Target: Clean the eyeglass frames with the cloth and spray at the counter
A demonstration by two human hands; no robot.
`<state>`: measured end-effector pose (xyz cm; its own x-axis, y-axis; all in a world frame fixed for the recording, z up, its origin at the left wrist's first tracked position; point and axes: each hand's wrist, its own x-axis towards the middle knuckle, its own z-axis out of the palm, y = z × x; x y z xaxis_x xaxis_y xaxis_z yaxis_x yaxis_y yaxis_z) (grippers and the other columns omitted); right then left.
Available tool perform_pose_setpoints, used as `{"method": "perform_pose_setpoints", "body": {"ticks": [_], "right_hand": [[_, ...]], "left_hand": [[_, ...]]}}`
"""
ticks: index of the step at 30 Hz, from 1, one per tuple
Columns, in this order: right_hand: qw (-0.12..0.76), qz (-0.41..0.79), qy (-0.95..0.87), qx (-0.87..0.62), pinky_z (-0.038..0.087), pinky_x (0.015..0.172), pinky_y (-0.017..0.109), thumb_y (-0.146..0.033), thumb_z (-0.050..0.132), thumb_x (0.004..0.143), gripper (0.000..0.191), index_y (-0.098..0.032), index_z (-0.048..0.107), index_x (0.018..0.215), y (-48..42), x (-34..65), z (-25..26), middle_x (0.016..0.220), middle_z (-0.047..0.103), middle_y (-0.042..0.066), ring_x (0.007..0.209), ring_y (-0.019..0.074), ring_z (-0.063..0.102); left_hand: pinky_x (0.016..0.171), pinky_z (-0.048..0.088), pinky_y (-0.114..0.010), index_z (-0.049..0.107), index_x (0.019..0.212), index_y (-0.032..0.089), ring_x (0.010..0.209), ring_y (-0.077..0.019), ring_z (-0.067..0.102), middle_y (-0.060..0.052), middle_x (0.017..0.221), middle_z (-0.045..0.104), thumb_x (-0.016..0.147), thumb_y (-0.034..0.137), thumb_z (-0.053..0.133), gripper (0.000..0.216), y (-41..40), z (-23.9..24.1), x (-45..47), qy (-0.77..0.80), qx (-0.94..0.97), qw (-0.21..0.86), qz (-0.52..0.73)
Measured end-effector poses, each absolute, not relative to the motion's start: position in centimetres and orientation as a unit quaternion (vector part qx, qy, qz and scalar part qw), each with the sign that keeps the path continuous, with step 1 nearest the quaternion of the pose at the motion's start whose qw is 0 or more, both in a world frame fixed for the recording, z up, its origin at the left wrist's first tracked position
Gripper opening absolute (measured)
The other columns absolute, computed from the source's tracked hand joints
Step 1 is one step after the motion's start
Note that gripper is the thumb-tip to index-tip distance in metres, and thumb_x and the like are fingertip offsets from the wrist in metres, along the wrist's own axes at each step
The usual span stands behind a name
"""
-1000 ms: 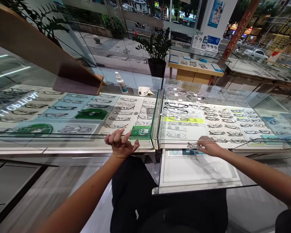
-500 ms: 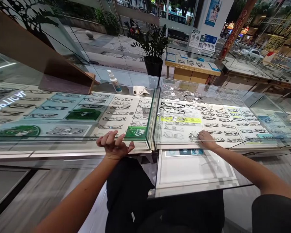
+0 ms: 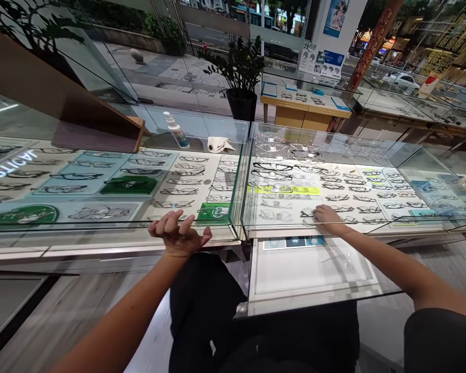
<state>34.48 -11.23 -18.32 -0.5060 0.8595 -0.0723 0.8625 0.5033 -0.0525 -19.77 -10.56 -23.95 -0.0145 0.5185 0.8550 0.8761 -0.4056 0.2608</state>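
Observation:
My right hand (image 3: 330,219) reaches into the right-hand glass display case, low over its white floor. Its fingers are closed on the near end of a pair of eyeglasses (image 3: 307,213); the fingertips are partly hidden. More thin-framed eyeglasses (image 3: 338,198) lie in rows just beyond and to the right of that hand. My left hand (image 3: 180,233) is at the front edge of the left glass case (image 3: 112,224), palm up, with loosely bent fingers apart and the thumb out. It holds nothing. Behind its fingers lies a green card (image 3: 213,212).
An open white drawer (image 3: 310,274) juts out below the right case. A spray bottle (image 3: 176,129) and a crumpled cloth (image 3: 220,145) are behind the left case's glass, beside a wooden panel (image 3: 101,132). A potted plant (image 3: 241,106) stands behind.
The view has shifted slightly. My right hand stays at the same pair of eyeglasses with hardly any movement, and my left hand keeps its pose at the case edge.

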Motion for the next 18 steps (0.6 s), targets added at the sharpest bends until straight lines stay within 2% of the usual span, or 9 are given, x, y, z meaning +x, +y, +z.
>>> {"method": "perform_pose_setpoints", "body": {"ticks": [13,18], "right_hand": [[0.029,-0.065,0.846,0.528,0.044,0.11,0.048,-0.016,0.072,0.079,0.016,-0.018,0.073,0.095,-11.1,33.5,-17.1,0.123,0.075,0.014,0.13,0.0347,0.058],[0.027,-0.071,0.84,0.537,0.044,0.109,0.046,-0.016,0.072,0.078,0.017,-0.018,0.073,0.094,-11.0,33.2,-17.0,0.121,0.075,0.013,0.126,0.0339,0.06]], "left_hand": [[0.102,0.012,-0.069,0.048,0.094,0.025,0.119,-0.0402,0.037,-0.013,0.112,0.047,0.063,0.055,0.076,0.051,-10.5,-23.4,-19.8,-0.495,-0.69,0.164,-0.502],[0.102,0.014,-0.066,0.047,0.099,0.026,0.118,-0.0388,0.036,-0.013,0.116,0.045,0.06,0.052,0.078,0.056,-10.4,-23.7,-20.0,-0.458,-0.704,0.217,-0.498]]}}
